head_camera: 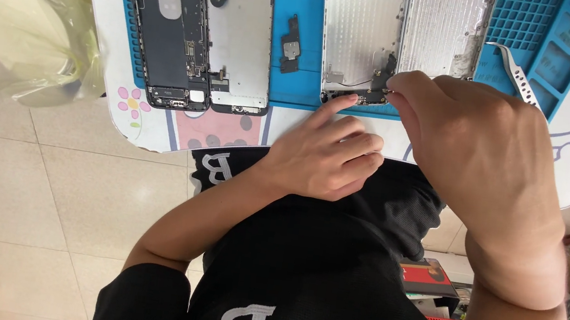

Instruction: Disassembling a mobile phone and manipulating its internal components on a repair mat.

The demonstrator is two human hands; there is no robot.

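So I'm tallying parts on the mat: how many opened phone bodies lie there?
2. One dark opened phone body lies at the mat's left beside its screen panel; one silver body lies under the hands. More may be hidden.

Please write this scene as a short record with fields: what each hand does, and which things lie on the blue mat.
Left hand: left hand, index finger stretched out, tip pressing the bottom edge of the silver phone housing
Right hand: right hand, fingertips pinched at the small dark part on the housing's lower end; what they grip is too small to tell
Mat: blue work mat
Left on mat: opened phone beside its screen panel
Middle: loose black component
Right: tweezers
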